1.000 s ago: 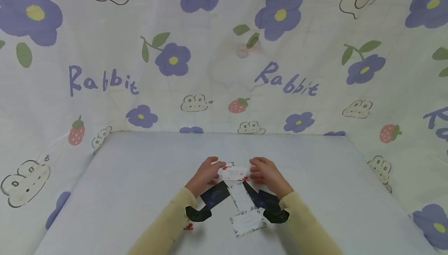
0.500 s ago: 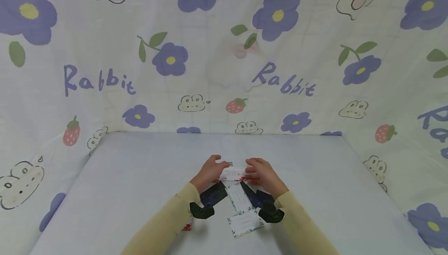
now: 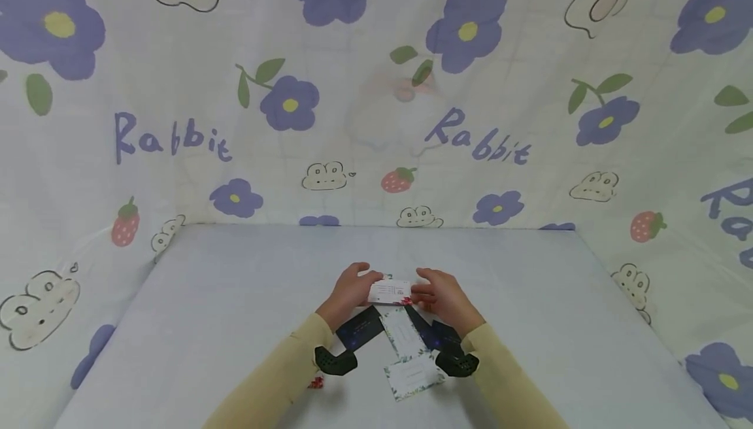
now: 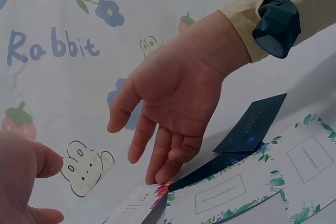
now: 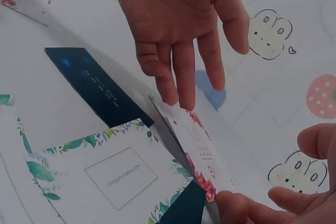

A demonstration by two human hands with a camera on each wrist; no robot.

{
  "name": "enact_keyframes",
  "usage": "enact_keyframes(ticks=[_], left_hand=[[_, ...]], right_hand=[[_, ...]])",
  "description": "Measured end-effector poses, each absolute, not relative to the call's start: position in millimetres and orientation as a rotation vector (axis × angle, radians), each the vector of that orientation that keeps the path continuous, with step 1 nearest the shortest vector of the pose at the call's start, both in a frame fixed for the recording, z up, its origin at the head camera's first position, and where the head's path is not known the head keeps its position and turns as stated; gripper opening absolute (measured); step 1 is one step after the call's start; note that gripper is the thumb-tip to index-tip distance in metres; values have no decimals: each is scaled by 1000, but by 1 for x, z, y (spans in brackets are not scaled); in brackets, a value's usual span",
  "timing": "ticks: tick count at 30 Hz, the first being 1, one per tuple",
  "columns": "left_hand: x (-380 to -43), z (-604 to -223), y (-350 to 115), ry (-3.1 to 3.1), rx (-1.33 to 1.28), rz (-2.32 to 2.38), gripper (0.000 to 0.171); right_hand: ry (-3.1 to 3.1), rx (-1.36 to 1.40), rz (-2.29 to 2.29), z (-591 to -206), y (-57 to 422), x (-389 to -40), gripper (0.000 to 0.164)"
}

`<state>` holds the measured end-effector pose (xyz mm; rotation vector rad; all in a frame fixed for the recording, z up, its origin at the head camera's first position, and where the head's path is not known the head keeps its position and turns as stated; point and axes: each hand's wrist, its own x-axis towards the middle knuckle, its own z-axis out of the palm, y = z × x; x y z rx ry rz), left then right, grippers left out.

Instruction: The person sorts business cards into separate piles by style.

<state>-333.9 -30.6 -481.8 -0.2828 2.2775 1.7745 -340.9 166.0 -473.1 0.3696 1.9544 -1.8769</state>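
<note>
A white card with red flowers [image 3: 391,291] lies between my two hands in the head view. My left hand [image 3: 350,291] is at its left end, and in the right wrist view the left fingertips [image 5: 187,100] touch that end. At the other end my right hand [image 3: 445,299] has its fingers on or very close to the card. Both hands have loosely extended fingers, with thumbs held apart from them. The card's near edge looks slightly raised in the right wrist view. Behind it a bit of another card peeks out; most of that is hidden.
Nearer the body lie a leaf-bordered white card [image 3: 403,333], a second leaf-bordered card [image 3: 414,377] and a dark blue card [image 3: 359,328]. More dark cards [image 3: 446,333] sit partly under the right wrist. A red-cornered card [image 3: 316,382] shows beside the left sleeve. Patterned cloth [image 3: 376,121] hangs behind the table.
My hands have drawn closer together at the ends of the red-flowered card, mostly in the first half second. The card now shows a darker near edge. The other cards lie as before.
</note>
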Motion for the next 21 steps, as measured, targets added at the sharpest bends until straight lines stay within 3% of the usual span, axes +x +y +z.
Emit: enact_keyframes(ticks=[21], left_hand=[[-303, -454, -62, 2326, -230, 1861, 59]], right_hand=[[2293, 201, -1765, -449, 130, -322, 56]])
